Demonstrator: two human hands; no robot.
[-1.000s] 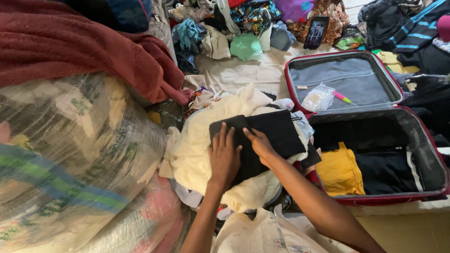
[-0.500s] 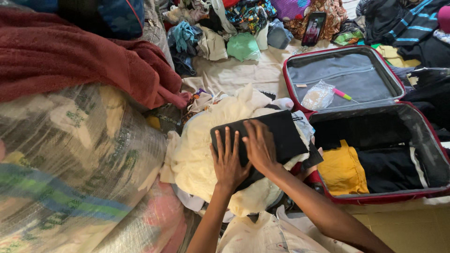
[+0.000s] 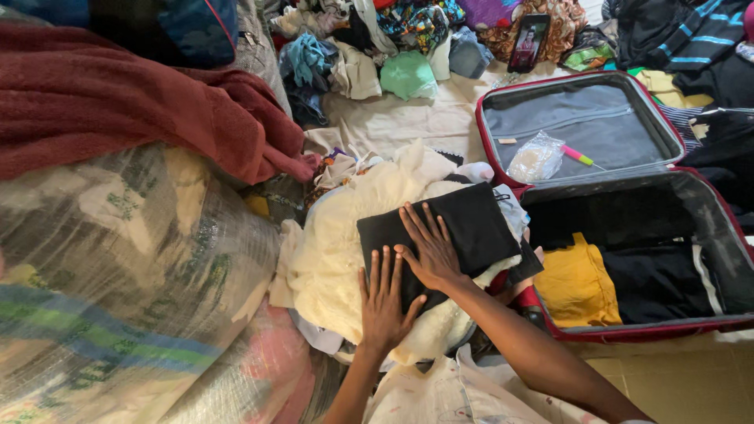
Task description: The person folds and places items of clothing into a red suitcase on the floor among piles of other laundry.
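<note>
Both hands lie flat and open, fingers spread, pressing on a folded black cloth garment (image 3: 463, 228) just right of the frame's centre; neither hand grasps anything. The right hand (image 3: 428, 247) rests palm down on the middle of the black garment, fingers pointing toward the upper left. The left hand (image 3: 383, 298) sits just below and to the left of it, its fingers on the garment's lower left edge and its palm over the cream fabric beneath. The thumbs of the two hands are close together, almost touching.

The black garment lies on top of a rumpled heap of cream-coloured cloth (image 3: 330, 259) in the centre of the frame. Just to the right stands an open red-edged suitcase with grey lining (image 3: 503, 102), its lid tipped back toward the upper right. On the lid lie a crumpled clear plastic bag (image 3: 536, 159) and a pink and green pen (image 3: 580, 156). The lower half holds a folded mustard-yellow garment (image 3: 577, 283) beside dark folded clothing (image 3: 656, 279).

To the left, a large clear plastic-wrapped bundle of patterned fabric (image 3: 118, 283) fills the lower left, with a dark red fleecy blanket (image 3: 141, 102) draped over it in the upper left. Along the top edge a jumble of mixed coloured clothes (image 3: 377, 47) is strewn, and a black smartphone (image 3: 528, 43) leans among them.
</note>
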